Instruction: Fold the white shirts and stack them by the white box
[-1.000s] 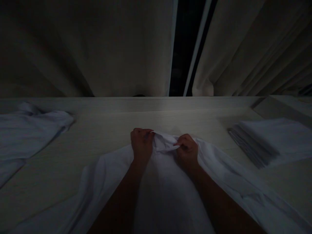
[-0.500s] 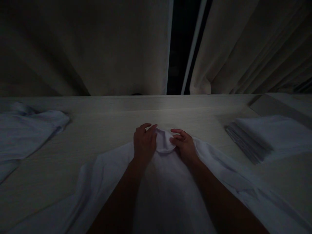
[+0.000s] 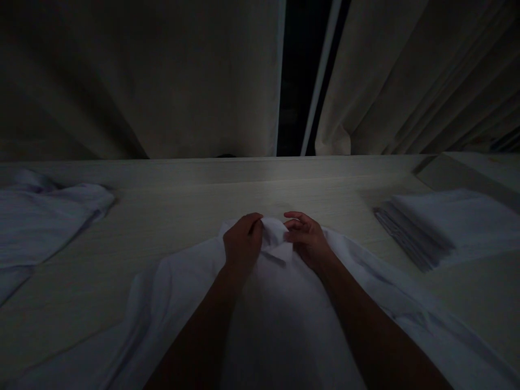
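A white garment (image 3: 280, 319) lies spread across a pale wooden table (image 3: 174, 222) in dim light, its far end bunched into a collar-like fold (image 3: 277, 237). My left hand (image 3: 242, 245) pinches the left side of that fold with curled fingers. My right hand (image 3: 306, 238) grips the right side of the same fold, fingers bent over the cloth. Both forearms lie on top of the garment, hiding its middle.
Another white cloth (image 3: 44, 216) lies crumpled at the left edge of the table. A stack of folded white cloth (image 3: 442, 225) sits at the right. Beige curtains (image 3: 162, 76) hang behind the table, with a dark gap (image 3: 296, 76) between them.
My hands first held the fold, then loosened with fingers spread half a second ago. Now both have closed on the bunched cloth again, slightly nearer together.
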Action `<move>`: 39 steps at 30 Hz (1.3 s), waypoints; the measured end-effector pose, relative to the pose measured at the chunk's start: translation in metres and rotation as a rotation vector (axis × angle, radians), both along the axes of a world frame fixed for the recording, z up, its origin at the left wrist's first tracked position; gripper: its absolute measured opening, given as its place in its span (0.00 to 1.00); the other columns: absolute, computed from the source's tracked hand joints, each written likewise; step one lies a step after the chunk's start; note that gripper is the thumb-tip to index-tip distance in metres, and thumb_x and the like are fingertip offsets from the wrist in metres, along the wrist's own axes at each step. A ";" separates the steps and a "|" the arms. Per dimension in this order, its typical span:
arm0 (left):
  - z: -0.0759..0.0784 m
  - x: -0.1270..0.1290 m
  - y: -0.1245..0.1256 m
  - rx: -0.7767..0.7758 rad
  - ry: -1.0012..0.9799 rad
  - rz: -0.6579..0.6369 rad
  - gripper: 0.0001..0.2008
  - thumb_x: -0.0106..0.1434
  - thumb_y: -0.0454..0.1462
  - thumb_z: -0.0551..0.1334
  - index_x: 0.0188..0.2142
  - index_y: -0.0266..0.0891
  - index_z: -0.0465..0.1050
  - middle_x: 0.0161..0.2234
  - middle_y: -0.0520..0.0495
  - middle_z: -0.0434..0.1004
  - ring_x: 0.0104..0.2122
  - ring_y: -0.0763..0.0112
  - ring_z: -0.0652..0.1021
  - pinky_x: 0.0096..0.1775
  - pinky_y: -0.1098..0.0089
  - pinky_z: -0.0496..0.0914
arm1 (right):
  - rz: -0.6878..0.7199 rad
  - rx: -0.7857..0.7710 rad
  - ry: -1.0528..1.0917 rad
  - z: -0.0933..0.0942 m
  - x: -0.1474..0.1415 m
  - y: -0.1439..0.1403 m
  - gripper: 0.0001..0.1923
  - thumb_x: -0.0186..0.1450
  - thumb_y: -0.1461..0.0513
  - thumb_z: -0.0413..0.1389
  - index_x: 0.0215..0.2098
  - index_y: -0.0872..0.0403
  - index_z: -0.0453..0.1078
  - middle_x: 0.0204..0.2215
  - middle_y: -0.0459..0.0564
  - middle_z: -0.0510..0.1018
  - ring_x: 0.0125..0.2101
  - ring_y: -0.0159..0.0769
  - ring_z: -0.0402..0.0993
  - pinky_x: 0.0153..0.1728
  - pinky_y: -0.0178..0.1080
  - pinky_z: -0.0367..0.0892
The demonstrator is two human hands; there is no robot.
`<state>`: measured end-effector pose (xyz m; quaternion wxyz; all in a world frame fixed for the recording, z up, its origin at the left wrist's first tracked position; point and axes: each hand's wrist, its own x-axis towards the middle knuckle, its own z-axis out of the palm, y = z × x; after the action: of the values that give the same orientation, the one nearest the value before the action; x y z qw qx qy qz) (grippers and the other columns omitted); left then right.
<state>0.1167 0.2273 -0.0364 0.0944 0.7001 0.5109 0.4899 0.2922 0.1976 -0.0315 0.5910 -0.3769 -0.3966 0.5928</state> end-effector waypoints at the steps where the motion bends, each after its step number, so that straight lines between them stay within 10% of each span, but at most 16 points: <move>1: -0.001 0.001 -0.001 -0.036 -0.031 0.019 0.10 0.62 0.37 0.58 0.41 0.43 0.76 0.31 0.51 0.79 0.30 0.73 0.76 0.35 0.71 0.70 | 0.023 -0.003 -0.049 0.001 0.001 -0.001 0.22 0.50 0.62 0.68 0.42 0.51 0.71 0.26 0.41 0.77 0.20 0.29 0.71 0.23 0.33 0.66; 5: -0.002 0.003 -0.001 -0.111 -0.076 0.055 0.11 0.62 0.39 0.58 0.42 0.44 0.77 0.28 0.54 0.78 0.25 0.76 0.75 0.31 0.74 0.69 | 0.155 -0.061 -0.204 0.005 0.002 -0.005 0.17 0.56 0.57 0.64 0.41 0.51 0.66 0.17 0.37 0.71 0.13 0.29 0.66 0.15 0.31 0.60; 21: 0.004 0.004 -0.005 -0.101 -0.148 -0.010 0.13 0.67 0.43 0.55 0.44 0.41 0.74 0.35 0.50 0.81 0.32 0.74 0.79 0.37 0.73 0.70 | 0.193 -0.128 0.222 -0.008 0.000 0.001 0.23 0.45 0.72 0.66 0.38 0.52 0.68 0.33 0.45 0.77 0.33 0.33 0.74 0.35 0.36 0.70; 29: 0.005 0.001 -0.006 -0.249 -0.070 -0.090 0.17 0.69 0.45 0.50 0.40 0.41 0.74 0.29 0.51 0.80 0.29 0.72 0.78 0.33 0.72 0.68 | 0.345 -0.215 0.253 -0.001 -0.005 0.002 0.19 0.64 0.48 0.57 0.38 0.57 0.72 0.33 0.53 0.79 0.37 0.39 0.76 0.40 0.45 0.72; 39: 0.007 0.002 -0.005 -0.279 0.071 -0.168 0.16 0.67 0.46 0.52 0.38 0.41 0.74 0.30 0.50 0.78 0.30 0.70 0.76 0.33 0.69 0.67 | 0.255 -0.158 0.159 -0.008 -0.003 0.003 0.11 0.51 0.66 0.64 0.33 0.55 0.72 0.32 0.48 0.78 0.36 0.35 0.74 0.44 0.40 0.67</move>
<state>0.1188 0.2221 -0.0290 0.2131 0.7373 0.5165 0.3797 0.2887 0.2006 -0.0399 0.5090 -0.3210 -0.3454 0.7201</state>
